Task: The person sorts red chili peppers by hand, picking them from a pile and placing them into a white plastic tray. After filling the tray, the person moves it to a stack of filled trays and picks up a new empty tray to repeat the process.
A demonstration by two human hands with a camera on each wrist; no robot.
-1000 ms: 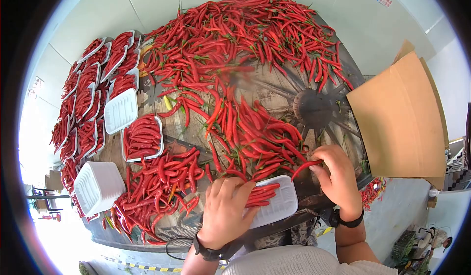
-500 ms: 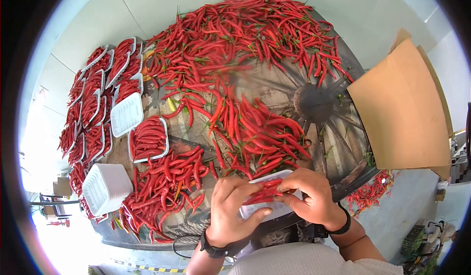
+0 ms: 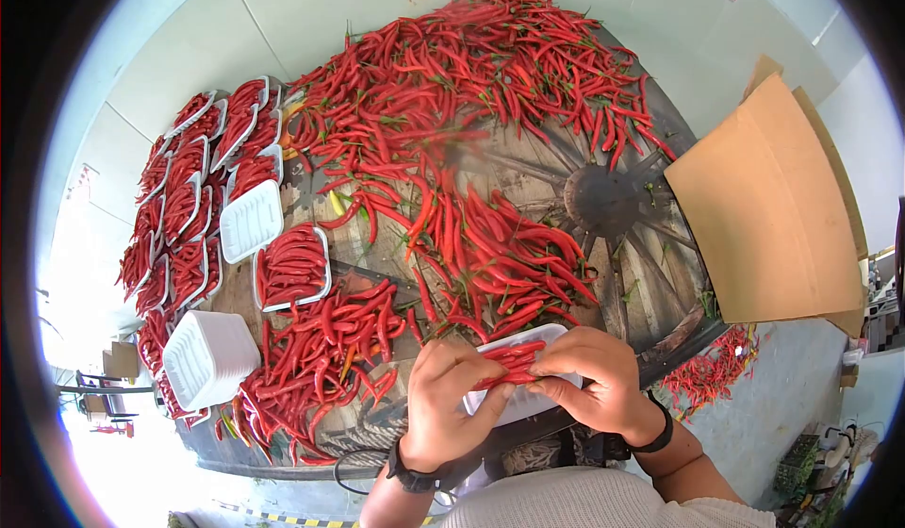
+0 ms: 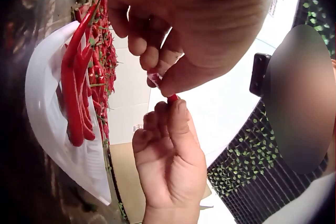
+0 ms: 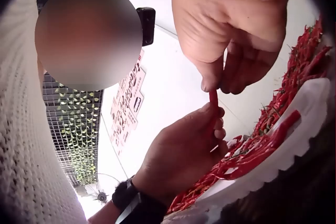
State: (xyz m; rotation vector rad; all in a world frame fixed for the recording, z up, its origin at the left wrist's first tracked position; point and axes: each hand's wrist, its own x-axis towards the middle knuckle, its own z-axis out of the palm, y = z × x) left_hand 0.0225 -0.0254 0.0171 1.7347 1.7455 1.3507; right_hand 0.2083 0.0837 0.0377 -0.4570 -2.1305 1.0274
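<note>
A white tray (image 3: 524, 402) with a few red chili peppers (image 3: 517, 351) lies at the table's near edge, below both hands. The left hand (image 3: 447, 404) pinches one end of a red chili between thumb and fingers over the tray's left side. Opposite it, the right hand (image 3: 596, 383) pinches the other end of that chili (image 5: 213, 98), seen between the fingertips in the right wrist view. In the left wrist view the tray (image 4: 44, 103) holds several peppers (image 4: 74, 98) lying lengthwise, and only a bit of the pinched chili (image 4: 172, 98) shows.
A large chili heap (image 3: 452, 66) covers the table's far side, a smaller pile (image 3: 320, 358) lies left. Filled trays (image 3: 189, 207), an empty tray (image 3: 252, 222), a filled tray (image 3: 292, 266) and stacked trays (image 3: 209, 358) stand left. A cardboard box (image 3: 773, 217) stands right.
The right hand has come left from beside the tray to the left hand, bringing a chili over the tray. Since half a second ago both hands have barely moved.
</note>
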